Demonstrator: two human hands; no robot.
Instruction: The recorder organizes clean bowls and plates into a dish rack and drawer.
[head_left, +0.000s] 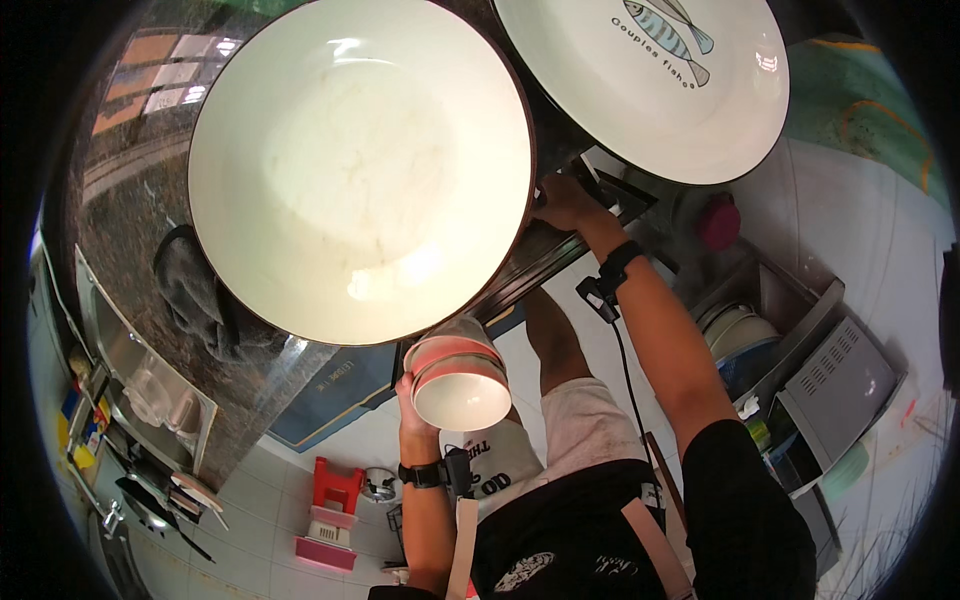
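My left hand (409, 401) is wrapped around the side of a stack of pink bowls (461, 394) with white insides, tilted so the front bowl's mouth faces up towards me. Just above the stack is a large round white-lined pan or basin (367, 180) with a thin brown rim; nothing lies in it. My right hand (568, 204) reaches to a dark front panel (547, 251) below the pan's right side. Its fingertips are partly hidden by the rim, so I cannot tell what they grip. A white dish (667, 90) with fish drawings and writing sits beyond that hand.
A dark grey cloth (214, 307) lies on the speckled stone counter (135, 225), left of the pan. Further left is a metal sink (139, 360) with clear containers. A red stool (337, 484) stands on the tiled floor. At right, a grey metal cabinet (840, 397) and stacked dishes (742, 334).
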